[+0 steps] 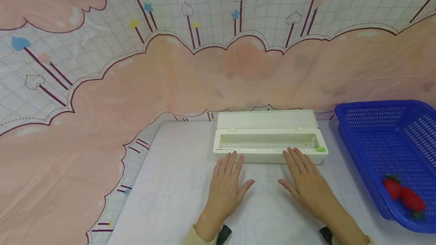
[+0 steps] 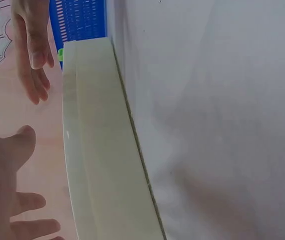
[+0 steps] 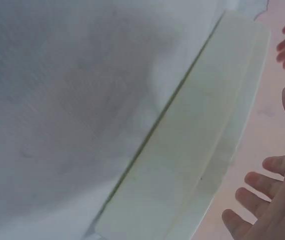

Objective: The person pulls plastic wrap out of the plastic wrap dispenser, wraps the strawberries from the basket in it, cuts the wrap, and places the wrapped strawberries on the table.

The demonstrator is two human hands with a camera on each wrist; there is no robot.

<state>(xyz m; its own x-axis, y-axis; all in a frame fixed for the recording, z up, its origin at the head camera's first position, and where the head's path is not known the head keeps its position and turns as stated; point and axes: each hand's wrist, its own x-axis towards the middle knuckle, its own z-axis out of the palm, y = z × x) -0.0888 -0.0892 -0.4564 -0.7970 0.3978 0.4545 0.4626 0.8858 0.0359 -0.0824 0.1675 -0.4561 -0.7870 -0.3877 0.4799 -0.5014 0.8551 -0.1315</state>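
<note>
A long cream box (image 1: 269, 158) with its hinged lid (image 1: 267, 119) raised stands on the white tabletop. Its long inner trough shows nothing lying in it, and a small green tab (image 1: 320, 149) sits at the right end of its front rim. My left hand (image 1: 226, 186), fingers straight and palm down, hovers by the box's front left part, holding nothing. The right hand (image 1: 306, 184) is held likewise by the front right part, fingertips overlapping the front rim in the head view. Both wrist views show the front wall (image 2: 107, 140) of the box beside spread fingers.
A blue plastic basket (image 1: 361, 173) stands at the right, holding two red strawberries (image 1: 413, 199) with green leaves in its near corner. Behind the table hangs a pink and white patterned cloth (image 1: 190, 82), which also runs down the left side.
</note>
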